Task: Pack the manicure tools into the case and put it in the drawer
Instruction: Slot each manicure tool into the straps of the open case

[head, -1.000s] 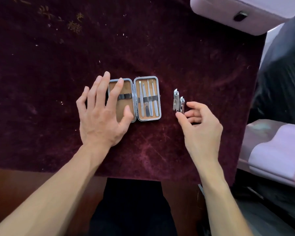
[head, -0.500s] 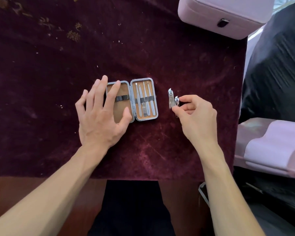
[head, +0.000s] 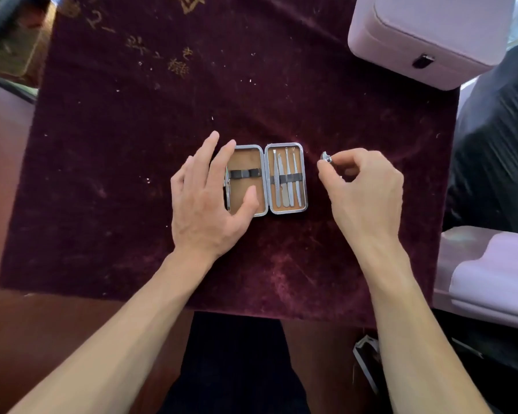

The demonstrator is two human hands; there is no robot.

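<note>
While the right hand point(head: 365, 189) pinches a nail clipper point(head: 326, 158) in curled fingers point(head: 353, 155), just right of the open case point(head: 245, 159) on the desk point(head: 42, 339), the left hand point(head: 204, 198) lies spread on the case's left half. Clipper: likely light, rigid, slippery steel; hold by its sides.

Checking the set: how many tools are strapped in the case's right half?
4 tools, side by side under the case's strap; none looks hidden. The right hand pinches a clipper.
</note>
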